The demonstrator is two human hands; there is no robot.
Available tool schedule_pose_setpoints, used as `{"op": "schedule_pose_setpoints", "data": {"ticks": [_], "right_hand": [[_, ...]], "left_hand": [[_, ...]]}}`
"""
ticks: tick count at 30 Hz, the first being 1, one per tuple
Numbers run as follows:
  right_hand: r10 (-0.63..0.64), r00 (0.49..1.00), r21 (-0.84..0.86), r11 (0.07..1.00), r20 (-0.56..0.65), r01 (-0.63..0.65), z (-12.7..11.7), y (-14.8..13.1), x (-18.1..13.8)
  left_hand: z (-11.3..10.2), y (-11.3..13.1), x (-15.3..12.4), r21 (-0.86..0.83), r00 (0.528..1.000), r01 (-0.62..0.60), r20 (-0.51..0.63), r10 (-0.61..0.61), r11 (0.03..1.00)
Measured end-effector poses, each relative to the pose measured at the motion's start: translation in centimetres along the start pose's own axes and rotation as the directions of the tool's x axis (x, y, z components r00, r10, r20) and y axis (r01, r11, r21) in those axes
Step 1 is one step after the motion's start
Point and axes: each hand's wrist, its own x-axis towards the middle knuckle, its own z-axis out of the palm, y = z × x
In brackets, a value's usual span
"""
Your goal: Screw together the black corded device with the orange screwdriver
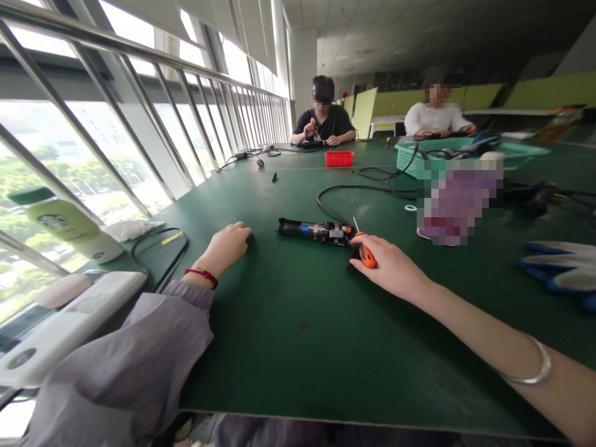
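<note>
My right hand (388,264) grips a screwdriver (366,253) by its orange and black handle, its thin shaft pointing up and away. Under those fingers is a black part whose shape is mostly hidden. Just left of them lies an opened black appliance body (316,231), long and narrow, with motor-like metal and blue parts and wires showing inside. A black cable (321,197) curves away from its right end. Left of the appliance, my left hand (229,243) rests on the table with curled fingers; a small dark piece shows at the fingertips, too small to name.
On the green table (279,347) stand a red tray (339,159) and a teal basket (407,162) of cables and parts. Gloves (563,267) lie right; a bottle (65,223) and white box (79,323) stand left by the railing. Two people sit across.
</note>
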Motion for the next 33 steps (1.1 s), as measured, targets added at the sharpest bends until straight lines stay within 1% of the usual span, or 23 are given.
{"op": "schedule_pose_setpoints", "data": {"ticks": [4,6,7,9,10,12,14,15,16,18,20,24,26,28,30,31,33], "right_hand": [[0.000,1.000,-0.001,1.000,0.006,0.000,-0.1,-0.1,0.0],[0.002,1.000,0.002,1.000,0.010,-0.002,-0.1,-0.1,0.0],[0.002,1.000,0.004,1.000,0.013,-0.002,-0.1,-0.1,0.0],[0.000,1.000,0.013,1.000,0.015,0.000,-0.1,-0.1,0.0],[-0.002,1.000,0.018,1.000,0.010,0.002,0.0,0.0,0.0],[-0.010,1.000,0.033,0.999,-0.007,0.010,0.1,0.1,0.0],[-0.013,0.999,0.051,0.999,-0.029,0.015,0.3,0.3,0.1],[-0.014,0.999,0.060,0.998,-0.038,0.016,0.4,0.4,0.1],[-0.012,0.999,0.068,0.998,-0.044,0.015,0.4,0.4,0.1],[-0.005,0.999,0.083,0.996,-0.048,0.009,0.5,0.5,0.1],[-0.007,0.999,0.097,0.995,-0.048,0.012,0.4,0.4,0.1],[-0.072,0.997,0.166,0.983,-0.029,0.076,0.5,-0.7,-0.2],[-0.102,0.995,0.225,0.969,-0.009,0.101,0.6,-1.6,-0.6],[-0.116,0.993,0.270,0.957,0.009,0.109,0.7,-2.4,-1.0],[-0.125,0.991,0.298,0.949,0.046,0.106,0.7,-3.0,-1.2],[-0.126,0.990,0.308,0.946,0.057,0.103,0.6,-3.2,-1.3],[-0.125,0.990,0.319,0.943,0.073,0.095,0.5,-3.4,-1.4]], "left_hand": [[-1.0,2.4,-0.8,0.032,1.000,-0.023,-0.007,0.023,0.999],[-1.4,4.2,-1.3,0.017,0.996,-0.081,-0.042,0.082,0.997],[-1.5,5.3,-1.6,-0.001,0.988,-0.134,-0.071,0.133,0.991],[-1.8,7.5,-2.2,-0.034,0.950,-0.284,-0.143,0.277,0.958],[-1.8,8.5,-2.5,-0.041,0.920,-0.363,-0.172,0.352,0.931],[-2.0,10.3,-2.9,-0.048,0.843,-0.507,-0.238,0.483,0.860],[-2.0,11.4,-3.2,-0.059,0.787,-0.583,-0.285,0.547,0.810],[-2.1,11.7,-3.2,-0.073,0.774,-0.602,-0.301,0.558,0.795],[-2.0,11.8,-3.3,-0.095,0.770,-0.608,-0.313,0.556,0.788],[-1.9,11.7,-3.2,-0.159,0.782,-0.596,-0.336,0.525,0.787],[-1.8,11.4,-3.0,-0.239,0.805,-0.568,-0.360,0.471,0.788],[-1.3,10.7,-2.7,-0.388,0.831,-0.526,-0.422,0.362,0.757],[-1.0,10.4,-2.4,-0.473,0.835,-0.493,-0.492,0.246,0.730],[-0.7,10.0,-1.7,-0.564,0.827,-0.455,-0.555,0.092,0.689],[-0.5,9.6,-0.9,-0.634,0.814,-0.428,-0.580,-0.030,0.643],[-0.4,9.5,-0.5,-0.657,0.812,-0.419,-0.580,-0.065,0.627],[-0.2,9.6,0.3,-0.679,0.815,-0.412,-0.573,-0.088,0.608]]}}
